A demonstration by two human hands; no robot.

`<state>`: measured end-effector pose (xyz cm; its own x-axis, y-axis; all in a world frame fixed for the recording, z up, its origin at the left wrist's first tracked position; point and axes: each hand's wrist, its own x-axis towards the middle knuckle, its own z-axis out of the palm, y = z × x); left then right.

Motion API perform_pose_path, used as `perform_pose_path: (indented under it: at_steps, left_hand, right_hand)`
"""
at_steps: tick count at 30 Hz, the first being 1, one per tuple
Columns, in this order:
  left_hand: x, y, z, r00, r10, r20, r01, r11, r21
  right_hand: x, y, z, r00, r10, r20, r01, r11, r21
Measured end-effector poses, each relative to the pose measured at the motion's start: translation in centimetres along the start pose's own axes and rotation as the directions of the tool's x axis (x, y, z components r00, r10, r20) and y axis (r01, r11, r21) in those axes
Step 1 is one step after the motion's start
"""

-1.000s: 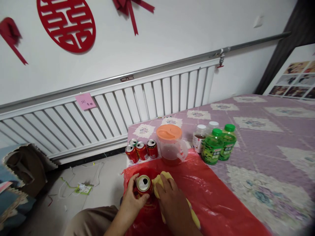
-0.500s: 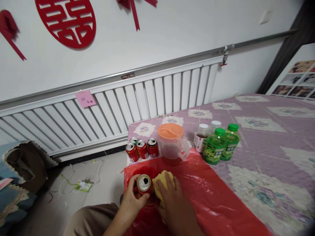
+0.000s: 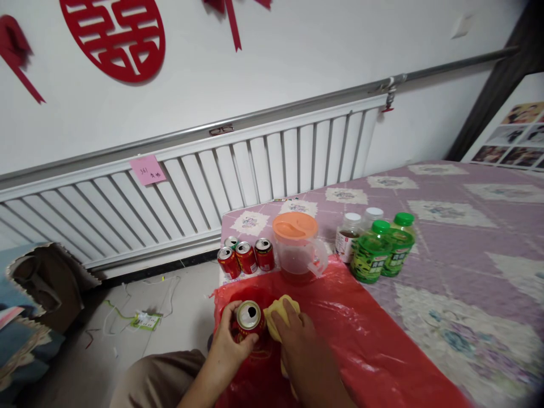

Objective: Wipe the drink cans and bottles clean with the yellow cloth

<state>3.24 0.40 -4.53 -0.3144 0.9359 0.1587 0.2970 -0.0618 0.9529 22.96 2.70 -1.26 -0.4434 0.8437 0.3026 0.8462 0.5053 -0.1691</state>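
My left hand [image 3: 232, 343] is wrapped round an opened red can [image 3: 249, 316], which stands upright over the red plastic sheet [image 3: 340, 328]. Close to the can's right side, my right hand [image 3: 297, 345] grips a yellow cloth [image 3: 278, 317]. Part of the cloth is hidden under the fingers. Beyond my hands, several opened cans [image 3: 246, 258] stand grouped at the table's left corner. Beside them is a clear pitcher [image 3: 293, 255] with an orange lid and a little brownish liquid low inside.
Two green bottles [image 3: 372, 255] with green caps and two white-capped bottles [image 3: 347, 238] stand right of the pitcher on the flowered tablecloth [image 3: 450, 255]. A white radiator [image 3: 255, 170] runs behind the table. Wires and a packet [image 3: 145, 321] lie on the floor at left.
My right hand and the yellow cloth have shifted slightly, and more of the cloth's lower part shows. My left hand and the can look almost unchanged.
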Motion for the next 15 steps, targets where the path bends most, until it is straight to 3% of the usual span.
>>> perform_pose_path:
  at_steps: [8, 15]
  left_hand:
    - [0.05, 0.35, -0.10, 1.000, 0.007, 0.021, -0.007, 1.000, -0.004]
    - [0.17, 0.60, -0.09, 1.000, -0.001, 0.031, 0.002, 1.000, -0.018]
  right_hand:
    - [0.00, -0.03, 0.12, 0.994, -0.007, -0.110, 0.008, 1.000, 0.016]
    - [0.02, -0.14, 0.70, 0.992, -0.056, -0.116, 0.056, 0.998, 0.002]
